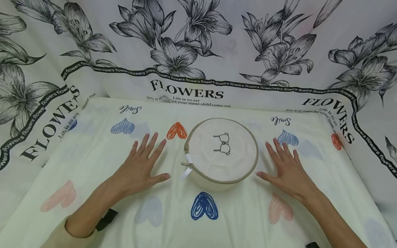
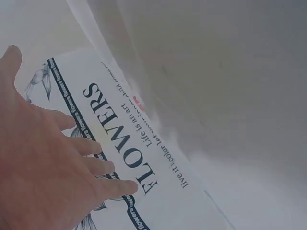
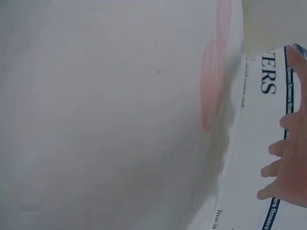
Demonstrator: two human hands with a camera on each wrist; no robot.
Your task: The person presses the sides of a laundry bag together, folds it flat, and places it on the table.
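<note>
A round, pale mesh laundry bag (image 1: pixel 204 162) with a beige rim stands on the heart-printed cloth, midway between both hands. Its flat top carries an outline drawing of a bra. At the bag's left edge sits a zipper pull (image 1: pixel 187 165) with a white tab. My left hand (image 1: pixel 139 167) is to the left of the bag, palm down, fingers spread and thumb toward it. On the other side, my right hand (image 1: pixel 285 168) has its fingers spread too, with the thumb near the bag's right edge. Neither hand holds anything.
The white cloth (image 1: pixel 242 213) with colored hearts covers the surface under the hands. Behind it hangs a white curtain (image 1: pixel 133 81) printed with black flowers and lettering, which wraps round both sides. A dark strap piece (image 1: pixel 106 219) shows beneath the left wrist.
</note>
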